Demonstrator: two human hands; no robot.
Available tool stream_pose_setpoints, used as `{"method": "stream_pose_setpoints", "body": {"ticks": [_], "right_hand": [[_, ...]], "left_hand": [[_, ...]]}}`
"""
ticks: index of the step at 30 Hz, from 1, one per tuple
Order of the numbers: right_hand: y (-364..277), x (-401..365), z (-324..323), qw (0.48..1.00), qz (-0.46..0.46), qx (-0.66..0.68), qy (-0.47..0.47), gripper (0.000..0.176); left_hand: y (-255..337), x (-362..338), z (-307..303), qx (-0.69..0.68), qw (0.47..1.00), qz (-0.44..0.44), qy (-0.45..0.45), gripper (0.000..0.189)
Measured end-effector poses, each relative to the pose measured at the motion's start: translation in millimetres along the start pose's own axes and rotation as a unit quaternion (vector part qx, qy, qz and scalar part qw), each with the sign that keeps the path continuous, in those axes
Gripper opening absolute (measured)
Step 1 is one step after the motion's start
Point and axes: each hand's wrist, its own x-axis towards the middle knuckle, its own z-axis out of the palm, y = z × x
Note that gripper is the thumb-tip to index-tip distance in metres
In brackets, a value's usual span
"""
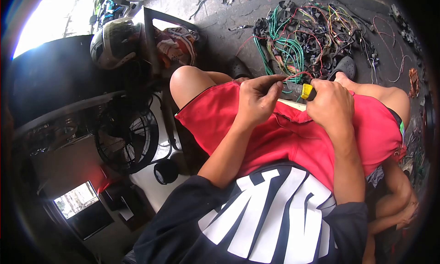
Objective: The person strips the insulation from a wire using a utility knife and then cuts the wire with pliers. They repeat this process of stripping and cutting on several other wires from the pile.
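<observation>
My left hand point(259, 101) is closed, with thumb and forefinger pinching a red wire point(298, 75) over my lap. The wire runs across toward my right hand point(331, 103), which is wrapped round a tool with a yellow and black end point(307, 92); the rest of the tool is hidden in the fist, so I cannot tell its kind. Just past both hands, a tangled heap of wiring harness point(316, 35) covers the floor, with a thick bundle of green wires point(286, 48), red strands and black connectors.
A helmet point(114, 43) rests at the left by a dark metal frame point(151, 39). Below it stands a black fan point(130, 138). Another person's arm point(405, 216) and bent leg show at the lower right. Loose wires point(389, 35) and scraps lie across the dark floor.
</observation>
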Motion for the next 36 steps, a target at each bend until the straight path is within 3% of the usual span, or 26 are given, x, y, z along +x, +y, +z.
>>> {"method": "stream_pose_setpoints", "body": {"ticks": [19, 36], "right_hand": [[1.9, 0.5, 2.4, 0.999, 0.028, 0.004, -0.033, 0.017], [2.0, 0.0, 2.0, 0.997, 0.047, 0.022, -0.054, 0.018]], "left_hand": [[-4.9, 1.6, 4.2, -0.011, 1.0, 0.01, 0.02, 0.017], [4.5, -2.1, 3.7, 0.091, 0.994, 0.06, 0.008, 0.013]]}}
